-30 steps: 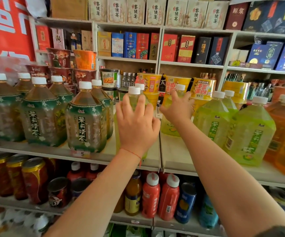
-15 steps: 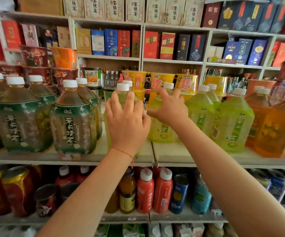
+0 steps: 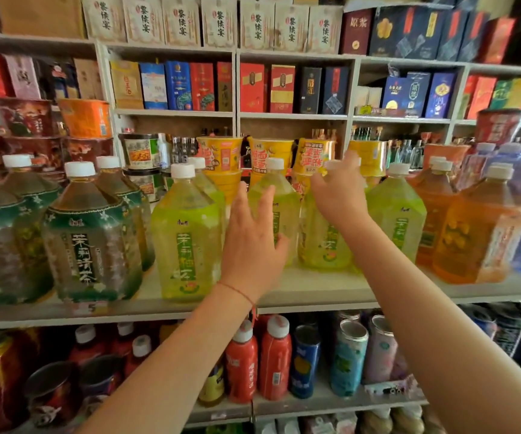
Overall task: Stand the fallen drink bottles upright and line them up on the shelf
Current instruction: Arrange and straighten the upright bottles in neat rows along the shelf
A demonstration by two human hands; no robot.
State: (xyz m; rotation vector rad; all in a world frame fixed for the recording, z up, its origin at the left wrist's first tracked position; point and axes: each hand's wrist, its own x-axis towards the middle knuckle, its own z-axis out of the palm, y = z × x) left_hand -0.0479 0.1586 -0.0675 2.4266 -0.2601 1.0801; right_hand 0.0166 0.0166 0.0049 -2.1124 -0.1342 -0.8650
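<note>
Right hand (image 3: 339,195) hides a green bottle's (image 3: 325,242) cap.

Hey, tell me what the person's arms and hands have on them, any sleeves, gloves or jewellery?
Both forearms are bare as far as the frame shows, with no sleeves or gloves. The left hand has a thin red string bracelet around its wrist, with a short end hanging below. The right hand and its wrist show nothing worn. No rings are visible on the fingers.
</note>
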